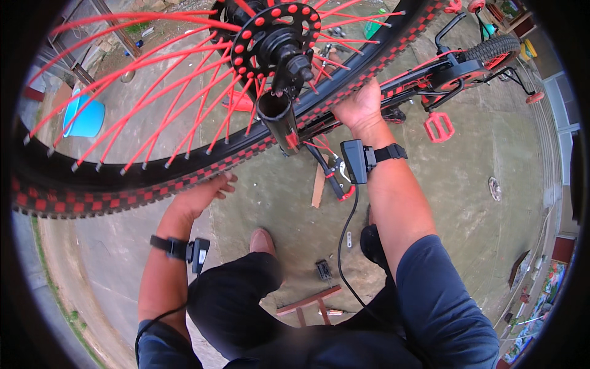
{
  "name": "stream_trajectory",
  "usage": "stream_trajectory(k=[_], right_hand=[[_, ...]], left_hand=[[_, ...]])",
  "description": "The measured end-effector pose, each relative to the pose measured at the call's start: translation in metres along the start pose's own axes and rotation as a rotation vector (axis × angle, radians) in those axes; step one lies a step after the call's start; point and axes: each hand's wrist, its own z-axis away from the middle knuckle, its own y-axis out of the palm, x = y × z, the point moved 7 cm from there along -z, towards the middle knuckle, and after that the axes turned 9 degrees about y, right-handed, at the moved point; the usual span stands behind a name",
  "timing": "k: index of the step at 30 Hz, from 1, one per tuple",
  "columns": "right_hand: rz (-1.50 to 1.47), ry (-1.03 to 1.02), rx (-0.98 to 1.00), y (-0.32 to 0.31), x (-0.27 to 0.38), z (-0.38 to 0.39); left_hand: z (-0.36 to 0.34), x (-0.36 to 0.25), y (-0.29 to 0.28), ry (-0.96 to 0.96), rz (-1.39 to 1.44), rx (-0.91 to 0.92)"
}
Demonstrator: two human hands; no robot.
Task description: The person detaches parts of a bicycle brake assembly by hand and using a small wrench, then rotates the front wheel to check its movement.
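The wheel (279, 43) fills the upper left and could roll or tip if badly steadied, since the left hand (208, 190), fingers loosely spread just below its edge, seems to grip nothing. The right hand (361, 106) has its fingers hidden behind the wheel, whose top is cut off, so I cannot tell their hold
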Motion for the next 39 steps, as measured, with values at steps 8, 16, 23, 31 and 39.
stream_trajectory(k=[8,16,23,31,39], right_hand=[[-0.041,0.199,0.243,0.015,-0.033,-0.009],[-0.274,0.345,0.430,0.006,-0.043,-0.010],[-0.190,0.349,0.370,0.008,-0.052,-0.011],[-0.145,0.348,0.272,0.014,-0.054,-0.011],[0.036,0.115,-0.009,-0.020,-0.045,-0.021]], left_hand=[[-0.093,-0.025,-0.037,0.335,0.233,-0.166],[-0.148,-0.055,-0.024,0.431,0.282,-0.150],[-0.160,-0.055,-0.024,0.448,0.315,-0.155],[-0.160,-0.055,-0.025,0.448,0.322,-0.153],[-0.165,-0.059,-0.020,0.456,0.318,-0.137]])
